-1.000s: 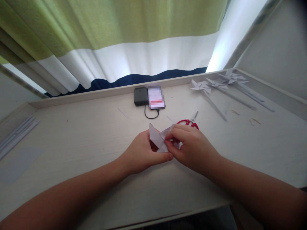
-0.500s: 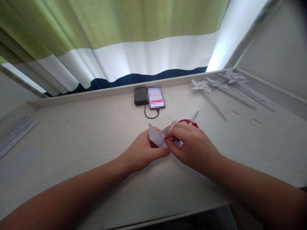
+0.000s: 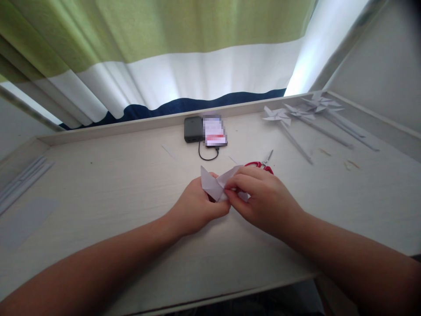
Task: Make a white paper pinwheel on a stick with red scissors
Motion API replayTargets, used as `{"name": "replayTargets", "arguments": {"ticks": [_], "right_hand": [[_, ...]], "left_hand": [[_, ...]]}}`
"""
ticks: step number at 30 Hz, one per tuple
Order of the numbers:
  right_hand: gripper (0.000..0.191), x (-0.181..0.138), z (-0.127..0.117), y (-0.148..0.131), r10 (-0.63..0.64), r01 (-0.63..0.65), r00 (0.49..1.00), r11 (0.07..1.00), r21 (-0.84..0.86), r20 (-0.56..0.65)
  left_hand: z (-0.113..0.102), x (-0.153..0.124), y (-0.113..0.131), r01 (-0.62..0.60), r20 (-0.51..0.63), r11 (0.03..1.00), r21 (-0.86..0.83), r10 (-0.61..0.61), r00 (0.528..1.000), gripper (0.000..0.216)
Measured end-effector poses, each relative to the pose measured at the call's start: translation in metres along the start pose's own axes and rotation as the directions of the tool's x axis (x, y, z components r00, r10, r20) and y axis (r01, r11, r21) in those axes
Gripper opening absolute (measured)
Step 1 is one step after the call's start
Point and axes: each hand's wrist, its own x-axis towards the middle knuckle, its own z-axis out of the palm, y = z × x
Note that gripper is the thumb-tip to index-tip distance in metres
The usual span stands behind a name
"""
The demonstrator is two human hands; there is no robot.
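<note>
A white folded-paper pinwheel (image 3: 212,186) is held between both hands above the front middle of the table. My left hand (image 3: 197,204) is closed around its left and lower side, thumb along the near edge, other fingers mostly hidden behind the paper. With thumb and fingertips pressed together, my right hand (image 3: 259,191) pinches at the centre of the pinwheel; whether something small sits in that pinch I cannot make out. Red-handled scissors (image 3: 263,165) lie just beyond my right hand, partly covered by it, blades pointing away.
Several finished paper pinwheels on sticks (image 3: 278,116) lie at the back right, near small tan scraps (image 3: 353,163). A black power bank (image 3: 193,130) is cabled to a phone (image 3: 215,131) at the back. Rolled paper sticks (image 3: 24,182) and a paper sheet (image 3: 29,221) lie left.
My left hand and the left side of the pinwheel have shifted slightly left. The right hand keeps its pinch at the centre. The camera view has tilted a little.
</note>
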Motion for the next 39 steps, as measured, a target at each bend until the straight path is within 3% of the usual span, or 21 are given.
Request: {"name": "replayTargets", "arguments": {"ticks": [3, 13, 18, 20, 22, 24, 26, 29, 39], "right_hand": [[0.008, 0.000, -0.001, 0.001, 0.002, -0.002, 1.000, 1.000, -0.001, 0.000], [0.005, 0.000, -0.001, 0.001, 0.004, -0.004, 1.000, 1.000, -0.030, -0.008], [0.019, 0.000, -0.020, 0.006, 0.179, -0.174, 0.981, 0.983, 0.056, -0.081], [0.021, 0.002, -0.027, 0.011, 0.295, -0.291, 0.955, 0.950, 0.110, -0.022], [0.026, 0.004, -0.028, 0.015, 0.381, -0.401, 0.915, 0.896, 0.189, 0.135], [0.026, 0.005, -0.024, 0.018, 0.390, -0.483, 0.866, 0.816, 0.317, 0.313], [0.025, 0.004, -0.016, 0.019, 0.362, -0.532, 0.834, 0.727, 0.435, 0.416], [0.022, 0.002, -0.005, 0.019, 0.354, -0.556, 0.822, 0.665, 0.498, 0.446], [0.018, 0.006, -0.006, 0.016, 0.405, -0.613, 0.784, 0.627, 0.481, 0.471]], "left_hand": [[0.001, 0.000, 0.000, -0.014, 0.004, 1.000, 0.005, 0.014, 1.000, 0.011], [-0.001, -0.001, -0.002, 0.065, 0.068, 0.964, -0.259, -0.049, 0.996, 0.021], [-0.008, 0.004, -0.005, 0.146, 0.088, 0.910, -0.387, -0.121, 0.989, 0.021], [-0.010, 0.006, -0.007, 0.176, 0.082, 0.889, -0.424, -0.156, 0.984, 0.018], [-0.011, 0.007, -0.009, 0.182, 0.070, 0.880, -0.438, -0.168, 0.983, 0.015], [-0.011, 0.007, -0.011, 0.175, 0.060, 0.883, -0.436, -0.165, 0.984, 0.016], [-0.011, 0.006, -0.011, 0.164, 0.061, 0.890, -0.425, -0.153, 0.986, 0.020], [-0.010, 0.005, -0.010, 0.144, 0.054, 0.912, -0.384, -0.134, 0.990, 0.029], [-0.011, 0.002, -0.002, 0.112, 0.064, 0.955, -0.275, -0.098, 0.993, 0.025]]}}
